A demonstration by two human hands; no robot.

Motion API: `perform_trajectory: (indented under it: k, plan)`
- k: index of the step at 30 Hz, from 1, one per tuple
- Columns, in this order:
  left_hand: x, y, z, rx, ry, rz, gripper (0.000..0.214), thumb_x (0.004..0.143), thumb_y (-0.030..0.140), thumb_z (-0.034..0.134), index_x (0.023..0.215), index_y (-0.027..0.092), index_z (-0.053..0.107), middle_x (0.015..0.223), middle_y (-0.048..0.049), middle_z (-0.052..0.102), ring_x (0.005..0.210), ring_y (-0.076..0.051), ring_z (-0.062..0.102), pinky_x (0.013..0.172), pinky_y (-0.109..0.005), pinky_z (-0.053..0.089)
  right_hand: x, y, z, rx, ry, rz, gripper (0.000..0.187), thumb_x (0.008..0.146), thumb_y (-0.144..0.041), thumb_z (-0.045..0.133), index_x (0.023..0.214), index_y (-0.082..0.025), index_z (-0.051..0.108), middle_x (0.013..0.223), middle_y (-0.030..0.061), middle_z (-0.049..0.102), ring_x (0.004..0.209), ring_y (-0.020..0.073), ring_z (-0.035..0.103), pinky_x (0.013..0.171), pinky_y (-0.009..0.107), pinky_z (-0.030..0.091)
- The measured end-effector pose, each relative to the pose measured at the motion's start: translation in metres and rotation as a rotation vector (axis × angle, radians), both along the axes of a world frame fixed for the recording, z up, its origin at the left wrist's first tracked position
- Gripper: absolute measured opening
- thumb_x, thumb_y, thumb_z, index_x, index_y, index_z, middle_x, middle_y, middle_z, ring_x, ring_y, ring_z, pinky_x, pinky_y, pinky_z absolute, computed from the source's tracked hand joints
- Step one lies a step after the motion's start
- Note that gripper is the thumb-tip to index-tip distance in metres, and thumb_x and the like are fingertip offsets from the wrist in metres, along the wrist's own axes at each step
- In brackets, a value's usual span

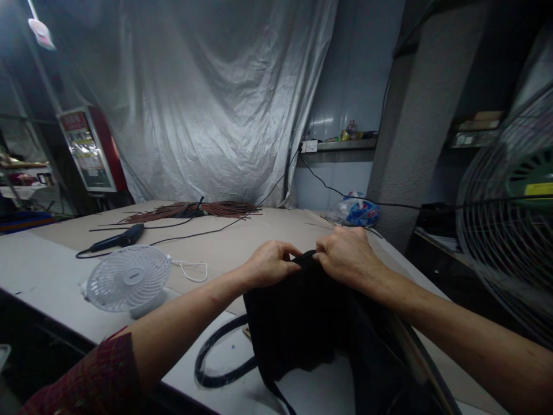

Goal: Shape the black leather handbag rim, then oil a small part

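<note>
A black fabric bag hangs from both my hands over the front of the table, its top edge pinched up between them. My left hand grips that edge between thumb and fingers. Just to the right, my right hand is closed on the same edge, with a small stretch of black cloth showing between the two hands. At the bag's left side a dark rounded handle loop, with a shiny clear wrap, rests on the white tabletop. The bag's inner folds are too dark to make out.
A small white fan stands left of my left forearm. Behind it lie a black corded tool and a bundle of brown rods. A plastic bag sits at the back right. A large caged fan stands right of the table.
</note>
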State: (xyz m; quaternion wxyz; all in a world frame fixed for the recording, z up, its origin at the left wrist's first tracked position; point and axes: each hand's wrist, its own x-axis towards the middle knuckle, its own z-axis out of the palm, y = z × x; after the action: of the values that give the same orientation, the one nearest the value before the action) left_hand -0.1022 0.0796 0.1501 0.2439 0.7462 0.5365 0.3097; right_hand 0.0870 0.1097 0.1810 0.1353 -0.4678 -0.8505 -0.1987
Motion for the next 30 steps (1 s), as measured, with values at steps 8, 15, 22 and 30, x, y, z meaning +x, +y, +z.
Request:
perform_trajectory:
  k: [8, 15, 22, 30]
  plan:
    - [-0.001, 0.002, -0.005, -0.016, -0.041, -0.019, 0.035, 0.074, 0.034, 0.062, 0.106, 0.023, 0.071, 0.066, 0.0019, 0.057, 0.056, -0.01, 0.045, 0.05, -0.022, 0.028, -0.006, -0.001, 0.001, 0.008, -0.009, -0.023, 0.022, 0.084, -0.033, 0.054, 0.076, -0.023, 0.072, 0.077, 0.0112, 0.066, 0.086, 0.028, 0.06, 0.063, 0.036, 0.019]
    - [0.0, 0.016, 0.004, -0.198, -0.262, -0.136, 0.025, 0.059, 0.013, 0.062, 0.083, 0.012, 0.067, 0.075, -0.0006, 0.065, 0.065, -0.01, 0.055, 0.06, -0.02, 0.04, -0.007, 0.0, -0.001, 0.03, -0.014, 0.019, 0.02, 0.083, -0.026, 0.053, 0.076, -0.022, 0.072, 0.077, 0.0114, 0.066, 0.087, 0.0289, 0.058, 0.067, 0.039, 0.024]
    - [0.017, 0.035, 0.001, -0.123, -0.241, -0.109, 0.038, 0.066, 0.043, 0.073, 0.088, 0.012, 0.069, 0.061, 0.0026, 0.054, 0.049, -0.006, 0.038, 0.045, -0.02, 0.025, 0.001, 0.004, -0.002, -0.052, 0.123, 0.135, 0.017, 0.082, -0.017, 0.052, 0.08, -0.021, 0.068, 0.083, 0.0073, 0.065, 0.093, 0.0248, 0.053, 0.076, 0.04, 0.03]
    - [0.028, 0.019, 0.004, -0.027, -0.109, 0.171, 0.015, 0.064, 0.02, 0.061, 0.074, 0.015, 0.072, 0.058, -0.0017, 0.061, 0.051, -0.012, 0.053, 0.044, -0.02, 0.036, 0.052, 0.011, 0.014, -0.126, 0.616, 0.177, 0.023, 0.075, -0.031, 0.062, 0.093, -0.018, 0.066, 0.095, 0.0039, 0.064, 0.096, 0.0215, 0.053, 0.086, 0.035, 0.041]
